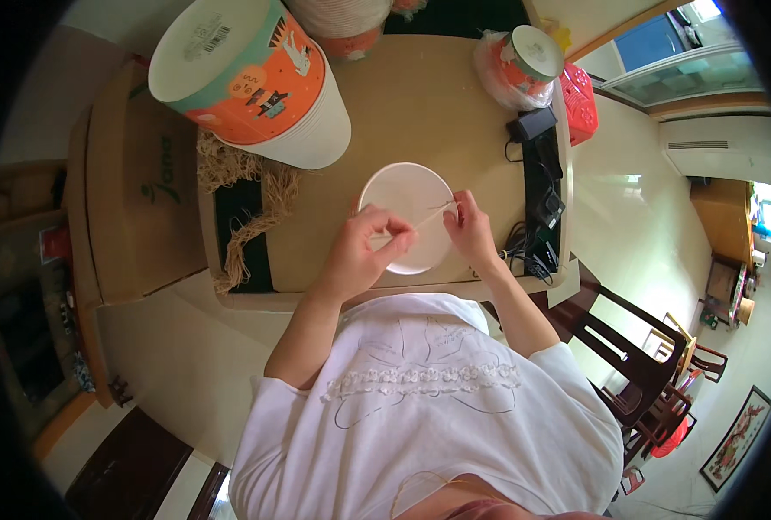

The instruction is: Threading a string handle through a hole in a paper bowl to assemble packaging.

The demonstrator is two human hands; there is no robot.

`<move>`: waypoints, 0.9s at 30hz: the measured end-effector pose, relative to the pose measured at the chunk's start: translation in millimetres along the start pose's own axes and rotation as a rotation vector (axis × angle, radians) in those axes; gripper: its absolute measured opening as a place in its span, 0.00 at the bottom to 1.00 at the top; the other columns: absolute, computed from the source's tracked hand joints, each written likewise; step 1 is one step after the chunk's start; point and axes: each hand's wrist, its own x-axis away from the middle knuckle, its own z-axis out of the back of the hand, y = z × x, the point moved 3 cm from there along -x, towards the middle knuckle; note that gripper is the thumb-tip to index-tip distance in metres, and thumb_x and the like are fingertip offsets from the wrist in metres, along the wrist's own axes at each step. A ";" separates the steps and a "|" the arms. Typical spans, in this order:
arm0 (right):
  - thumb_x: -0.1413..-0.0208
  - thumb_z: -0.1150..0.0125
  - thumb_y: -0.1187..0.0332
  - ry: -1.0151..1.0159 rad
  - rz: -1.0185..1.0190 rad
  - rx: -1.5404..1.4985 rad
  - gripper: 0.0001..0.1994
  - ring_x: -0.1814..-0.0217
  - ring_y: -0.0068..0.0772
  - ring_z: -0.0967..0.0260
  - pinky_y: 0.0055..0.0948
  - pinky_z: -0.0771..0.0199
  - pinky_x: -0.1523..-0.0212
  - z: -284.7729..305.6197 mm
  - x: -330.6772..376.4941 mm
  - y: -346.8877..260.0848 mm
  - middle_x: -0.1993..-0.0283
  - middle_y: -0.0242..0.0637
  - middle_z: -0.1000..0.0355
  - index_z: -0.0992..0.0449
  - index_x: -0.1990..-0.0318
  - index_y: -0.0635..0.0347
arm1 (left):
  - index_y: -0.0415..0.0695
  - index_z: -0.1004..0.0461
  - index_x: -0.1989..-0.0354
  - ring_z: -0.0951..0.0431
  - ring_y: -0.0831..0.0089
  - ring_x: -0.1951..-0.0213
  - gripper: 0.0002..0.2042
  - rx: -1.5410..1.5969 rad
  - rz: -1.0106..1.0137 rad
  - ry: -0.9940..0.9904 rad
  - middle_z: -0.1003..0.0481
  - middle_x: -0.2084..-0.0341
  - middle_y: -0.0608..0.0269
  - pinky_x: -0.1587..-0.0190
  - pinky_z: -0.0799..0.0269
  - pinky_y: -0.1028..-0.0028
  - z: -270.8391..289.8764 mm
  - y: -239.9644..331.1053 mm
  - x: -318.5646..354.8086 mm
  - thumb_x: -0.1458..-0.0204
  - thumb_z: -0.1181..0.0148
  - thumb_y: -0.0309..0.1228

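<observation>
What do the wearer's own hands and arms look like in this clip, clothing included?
The left hand and right hand are ungloved. The forearms are bare, with no watch or bracelet visible. Loose white short sleeves end near the elbows, part of a white shirt with a ruffled band across it.

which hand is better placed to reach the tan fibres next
Probably the left hand: it is nearer the tan fibres, which lie on its side. The right hand is across the white bowl from them.
</observation>
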 end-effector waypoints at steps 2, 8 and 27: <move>0.48 0.45 0.73 0.004 -0.008 0.006 0.11 0.80 0.39 0.35 0.34 0.34 0.75 2.0 0.6 -4.3 0.81 0.43 0.34 0.35 0.57 0.60 | 0.36 0.26 0.71 0.26 0.79 0.72 0.04 -0.004 0.015 0.033 0.25 0.77 0.66 0.65 0.30 0.79 1.1 9.4 -12.8 0.47 0.43 0.23; 0.49 0.43 0.73 -0.026 -0.038 0.001 0.12 0.81 0.36 0.35 0.33 0.34 0.76 3.0 6.8 -16.0 0.82 0.42 0.35 0.35 0.57 0.60 | 0.39 0.27 0.68 0.23 0.70 0.73 0.04 -0.182 -0.021 0.184 0.25 0.78 0.59 0.68 0.28 0.71 -2.4 -3.4 -34.6 0.48 0.42 0.26; 0.40 0.46 0.73 -0.223 -0.148 -0.316 0.08 0.70 0.22 0.26 0.21 0.25 0.66 2.7 21.7 0.4 0.71 0.37 0.25 0.30 0.55 0.65 | 0.46 0.22 0.71 0.22 0.59 0.70 0.04 -0.398 -0.038 0.135 0.23 0.71 0.61 0.67 0.27 0.64 -58.0 -83.1 -38.9 0.53 0.40 0.30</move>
